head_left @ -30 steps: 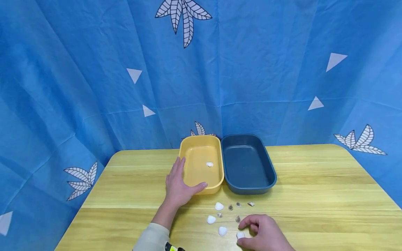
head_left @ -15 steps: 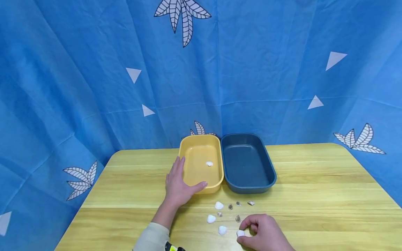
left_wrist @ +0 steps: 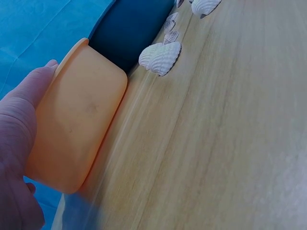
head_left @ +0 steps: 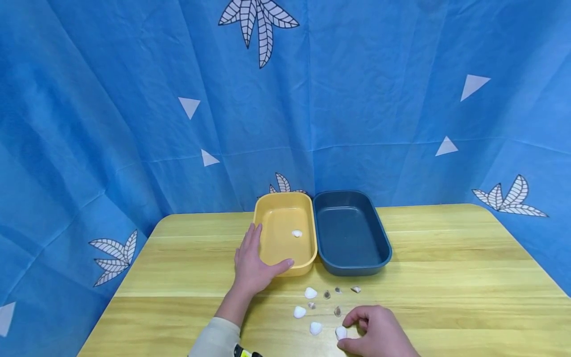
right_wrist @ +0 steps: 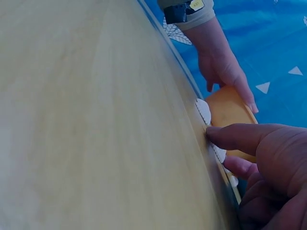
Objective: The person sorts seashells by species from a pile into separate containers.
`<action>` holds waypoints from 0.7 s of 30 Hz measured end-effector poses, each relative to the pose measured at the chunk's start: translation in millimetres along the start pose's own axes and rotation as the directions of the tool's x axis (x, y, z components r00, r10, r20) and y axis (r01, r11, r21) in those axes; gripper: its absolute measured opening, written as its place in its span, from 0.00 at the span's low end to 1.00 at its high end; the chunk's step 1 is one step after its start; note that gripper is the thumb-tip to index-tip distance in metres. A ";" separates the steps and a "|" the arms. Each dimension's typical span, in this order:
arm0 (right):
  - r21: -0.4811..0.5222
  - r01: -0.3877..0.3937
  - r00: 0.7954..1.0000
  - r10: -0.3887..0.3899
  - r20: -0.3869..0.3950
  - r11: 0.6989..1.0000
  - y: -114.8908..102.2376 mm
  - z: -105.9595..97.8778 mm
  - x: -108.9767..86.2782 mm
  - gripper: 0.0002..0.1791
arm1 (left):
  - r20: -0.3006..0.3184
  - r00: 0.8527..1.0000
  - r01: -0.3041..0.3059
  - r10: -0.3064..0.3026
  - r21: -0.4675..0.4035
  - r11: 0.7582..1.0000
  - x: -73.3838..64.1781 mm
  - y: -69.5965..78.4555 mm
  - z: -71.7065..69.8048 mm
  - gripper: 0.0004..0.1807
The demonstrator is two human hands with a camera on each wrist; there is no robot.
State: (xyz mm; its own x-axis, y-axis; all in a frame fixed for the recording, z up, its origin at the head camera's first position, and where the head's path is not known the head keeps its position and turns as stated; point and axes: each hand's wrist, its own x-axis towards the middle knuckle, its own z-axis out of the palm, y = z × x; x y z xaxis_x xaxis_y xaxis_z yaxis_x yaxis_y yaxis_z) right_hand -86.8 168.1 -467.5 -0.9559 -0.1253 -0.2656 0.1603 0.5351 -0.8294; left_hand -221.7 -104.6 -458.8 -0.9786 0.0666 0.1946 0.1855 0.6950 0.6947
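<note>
Near the table's front edge my right hand (head_left: pixel 376 331) pinches a white scallop-like seashell (head_left: pixel 341 332) between thumb and index finger. In the right wrist view, thumb and fingertip lie on either side of that shell. My left hand (head_left: pixel 254 265) rests on the yellow tray (head_left: pixel 285 271), its fingers stretched along the left side and its thumb (left_wrist: pixel 41 81) over the near rim. One white shell (head_left: pixel 297 233) lies inside this tray. More white shells lie left of my right hand, among them one shell (head_left: pixel 315 328) close by and another (head_left: pixel 300 312) farther left.
A dark blue tray (head_left: pixel 355 270) stands right against the yellow one. Several small brownish shells, such as one spiral-looking shell (head_left: pixel 356 289), lie between the trays and my right hand. The wooden table (head_left: pixel 446 287) meets a blue curtain (head_left: pixel 379 99) at the back.
The pinched shell has turned slightly between the right thumb and index finger, showing more of its face. The left hand and both trays have stayed in place.
</note>
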 end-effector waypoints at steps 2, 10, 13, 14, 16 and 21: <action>-0.007 0.001 1.000 -0.001 0.000 1.000 0.5 0.5 0.4 0.17 | -0.001 1.000 -0.002 0.002 -0.003 1.000 0.1 -0.1 -0.1 0.67; -0.019 0.048 0.999 -0.048 0.015 0.999 2.4 0.0 1.6 0.14 | 0.002 1.000 0.002 -0.002 0.000 1.000 1.0 0.7 -0.3 0.67; -0.017 0.069 0.997 -0.069 0.021 0.997 1.7 -0.3 1.1 0.13 | 0.001 1.000 0.003 -0.003 0.002 1.000 1.3 1.3 -0.5 0.67; -0.015 0.076 0.997 -0.075 0.023 0.997 1.5 -0.3 0.9 0.13 | 0.002 1.000 0.003 -0.003 0.002 1.000 1.4 1.4 -0.6 0.67; 0.001 0.071 0.997 -0.071 0.030 0.997 0.8 -0.4 0.5 0.12 | 0.002 1.000 0.002 -0.003 0.002 1.000 1.4 1.6 -0.6 0.67; 0.037 0.072 0.997 -0.073 0.026 0.997 0.2 -1.3 -0.2 0.12 | 0.000 1.000 -0.004 0.004 0.005 1.000 0.7 1.1 -0.7 0.67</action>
State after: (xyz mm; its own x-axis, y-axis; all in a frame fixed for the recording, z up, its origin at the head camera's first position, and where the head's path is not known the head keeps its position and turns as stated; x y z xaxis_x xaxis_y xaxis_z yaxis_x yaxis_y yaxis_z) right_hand -87.0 169.3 -467.0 -0.9582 -0.1860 -0.2172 0.1001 0.4931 -0.8642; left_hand -222.1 -104.3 -457.5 -0.9779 0.0693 0.1972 0.1887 0.6982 0.6906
